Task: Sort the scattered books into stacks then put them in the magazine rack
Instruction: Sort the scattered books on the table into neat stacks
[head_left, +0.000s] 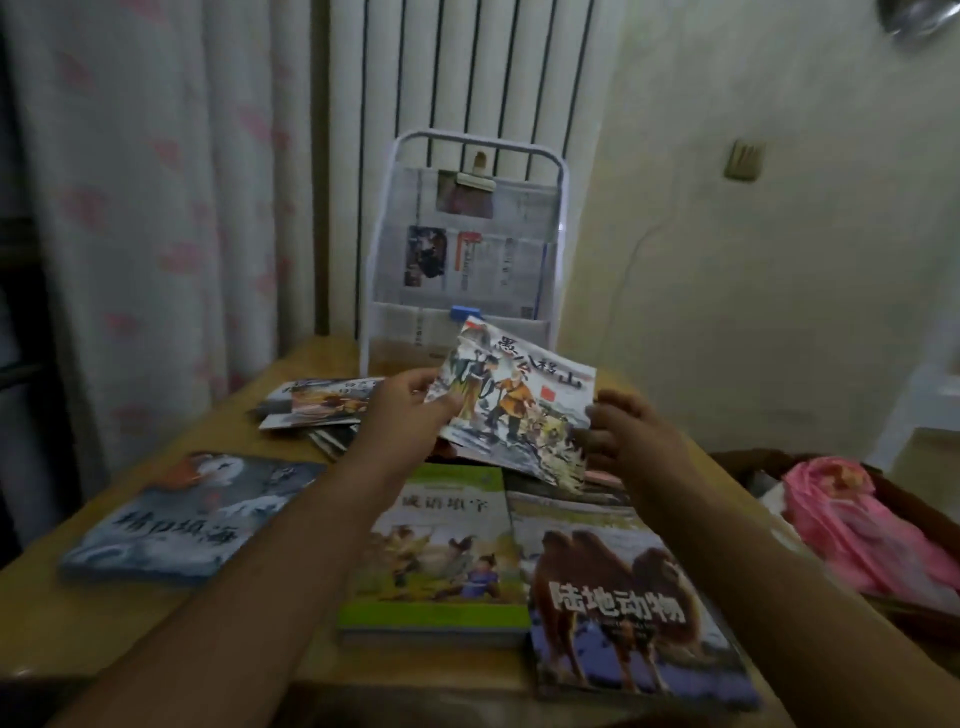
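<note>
Above the table's middle, the left hand (410, 402) pinches the picture book (511, 402) by its left edge; the right hand (615, 431), fingers loosely curled, empty, hovers at its right edge, the magazine rack (561, 208) straight beyond.

Camel-cover book (631, 608) below right hand (618, 436): "陆地动物". Green-bordered book (441, 551) between the forearms: "成语填字". Book (514, 410) pinched by left hand (408, 410): "愚公移山".

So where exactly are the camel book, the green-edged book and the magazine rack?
camel book (618, 597): head view, on the camel picture on its cover.
green-edged book (441, 551): head view, middle of its cover illustration.
magazine rack (563, 171): head view, on the white frame tube at its upper right.
</note>
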